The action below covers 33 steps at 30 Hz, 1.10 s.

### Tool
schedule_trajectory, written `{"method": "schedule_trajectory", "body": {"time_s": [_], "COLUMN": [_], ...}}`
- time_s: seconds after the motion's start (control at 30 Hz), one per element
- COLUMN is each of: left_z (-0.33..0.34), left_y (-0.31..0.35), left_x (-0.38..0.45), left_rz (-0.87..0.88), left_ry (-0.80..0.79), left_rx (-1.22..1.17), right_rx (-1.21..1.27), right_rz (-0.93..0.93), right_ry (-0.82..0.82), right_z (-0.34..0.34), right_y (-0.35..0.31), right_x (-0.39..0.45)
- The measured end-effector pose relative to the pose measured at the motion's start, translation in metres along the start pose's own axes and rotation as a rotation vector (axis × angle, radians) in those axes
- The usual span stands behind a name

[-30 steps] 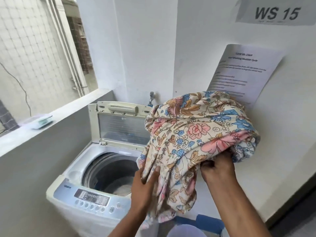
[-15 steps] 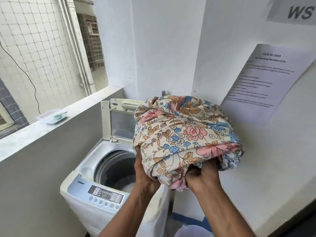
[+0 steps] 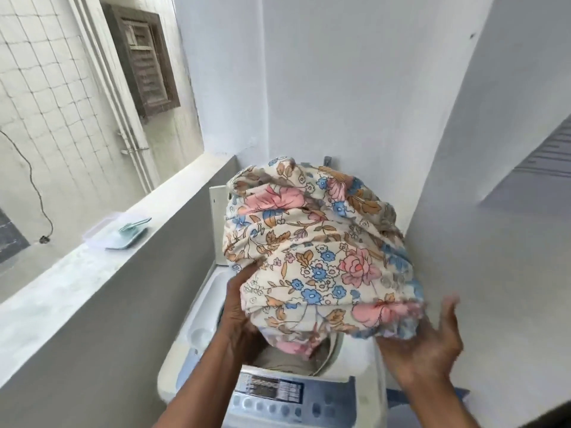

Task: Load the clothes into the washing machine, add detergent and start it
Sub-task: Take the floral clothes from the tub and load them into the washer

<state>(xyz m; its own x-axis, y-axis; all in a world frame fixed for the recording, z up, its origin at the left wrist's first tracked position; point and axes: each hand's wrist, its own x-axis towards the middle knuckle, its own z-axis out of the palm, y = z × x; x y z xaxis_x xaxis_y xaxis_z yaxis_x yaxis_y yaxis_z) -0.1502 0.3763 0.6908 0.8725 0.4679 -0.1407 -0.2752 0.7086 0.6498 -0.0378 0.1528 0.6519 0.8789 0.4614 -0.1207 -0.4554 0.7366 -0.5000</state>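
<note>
— Since a moment ago, what has moved?

— You have swung the floral bundle (image 3: 321,261) left, from beside the washing machine (image 3: 197,332) to right over its drum, and your right hand (image 3: 423,344) has let go of its grip.

— Left to right, what do you see now?

— On the far left ledge, a pale tray (image 3: 126,236) lies untouched. Your left hand (image 3: 241,316) presses the bundle's left side, grasping cloth. The bundle's lower end dips into the drum mouth. Your right hand is spread wide, palm up beneath the right edge, supporting rather than gripping.

— How far along?

— Loading is under way but unfinished. I judge detergent and starting at the near control panel (image 3: 272,393) are still ahead.
</note>
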Motion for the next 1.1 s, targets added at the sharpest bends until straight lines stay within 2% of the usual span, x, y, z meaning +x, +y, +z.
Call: {"method": "schedule_trajectory", "body": {"time_s": [0.1, 0.2, 0.37, 0.5, 0.63, 0.8, 0.97, 1.1], "left_z": [-0.035, -0.068, -0.121, -0.155, -0.177, -0.192, -0.204, -0.242], "left_y": [0.03, 0.05, 0.067, 0.053, 0.03, 0.0, -0.019, -0.044], "left_x": [0.017, 0.035, 0.067, 0.09, 0.109, 0.127, 0.155, 0.192], "left_rz": [0.001, -0.083, -0.181, -0.043, 0.016, -0.192, -0.513, -0.571], "left_ry": [-0.029, -0.086, 0.049, 0.174, 0.247, 0.236, 0.059, 0.096], "left_rx": [0.048, 0.1, 0.307, 0.558, 0.82, 1.046, 1.186, 1.28], "right_rx": [-0.136, -0.242, -0.371, -0.473, -0.595, -0.798, -1.021, -1.203], "right_rz": [0.11, 0.181, 0.188, 0.155, 0.129, 0.101, 0.091, 0.195], "right_ry": [-0.03, -0.013, 0.067, 0.009, 0.064, 0.23, 0.355, 0.363], "right_z": [0.022, 0.039, 0.027, 0.013, -0.012, -0.043, -0.08, -0.102], "right_y": [0.019, 0.045, 0.069, 0.097, 0.127, 0.16, 0.197, 0.225], "right_x": [0.015, 0.03, 0.067, 0.088, 0.104, 0.117, 0.129, 0.15]}}
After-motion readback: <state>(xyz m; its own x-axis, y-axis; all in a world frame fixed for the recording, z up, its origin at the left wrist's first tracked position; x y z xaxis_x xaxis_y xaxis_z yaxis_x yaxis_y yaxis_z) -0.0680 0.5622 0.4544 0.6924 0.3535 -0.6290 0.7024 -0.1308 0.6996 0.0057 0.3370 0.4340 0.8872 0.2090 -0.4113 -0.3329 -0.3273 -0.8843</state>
